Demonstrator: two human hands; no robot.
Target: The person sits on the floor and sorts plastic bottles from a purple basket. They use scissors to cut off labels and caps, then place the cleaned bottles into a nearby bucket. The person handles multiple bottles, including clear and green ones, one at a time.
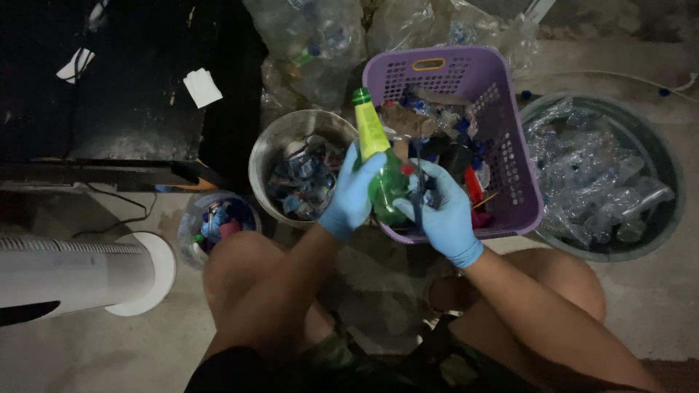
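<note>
Above the purple basket (510, 145), a green bottle (378, 156) sits between left hand (353, 193) and right hand (444, 215).

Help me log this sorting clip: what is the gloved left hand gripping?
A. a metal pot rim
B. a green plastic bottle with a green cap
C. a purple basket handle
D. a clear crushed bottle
B: the left hand wraps a green bottle, cap up, in front of the purple basket.

purple basket (520, 156), metal bowl (271, 145), tub of clear bottles (666, 164), white fan base (149, 273)
</note>
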